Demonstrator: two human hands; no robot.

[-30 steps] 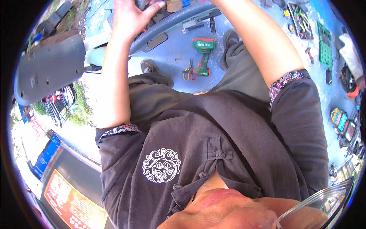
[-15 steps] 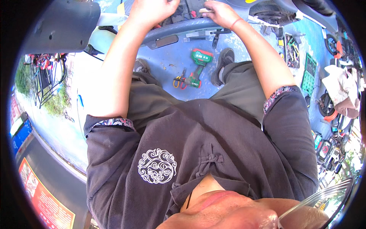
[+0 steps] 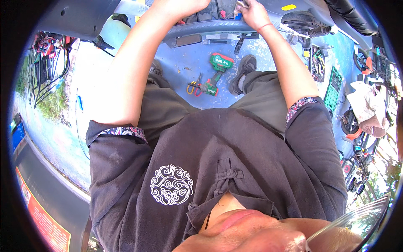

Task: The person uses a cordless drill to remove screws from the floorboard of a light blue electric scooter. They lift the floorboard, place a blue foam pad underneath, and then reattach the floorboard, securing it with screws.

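Both my hands work at the top edge of the view, over an open dark compartment in a scooter-like vehicle body. My left hand is curled closed at the compartment's left side; the edge cuts it off, and what its fingers hold is hidden. At the right side, my right hand is closed in a pinch on a small silvery piece, too small to name. A small blue part shows just below those fingers. A grey ribbed sill runs along the compartment's near edge.
Between my shoes lie a green and red cordless power tool and yellow- and red-handled hand tools. A tool tray, a green plastic crate and a pale cloth are at right. A wire rack stands at left.
My left hand has moved up and to the right. My right hand has shifted slightly right, and the blue part now shows under its fingers.
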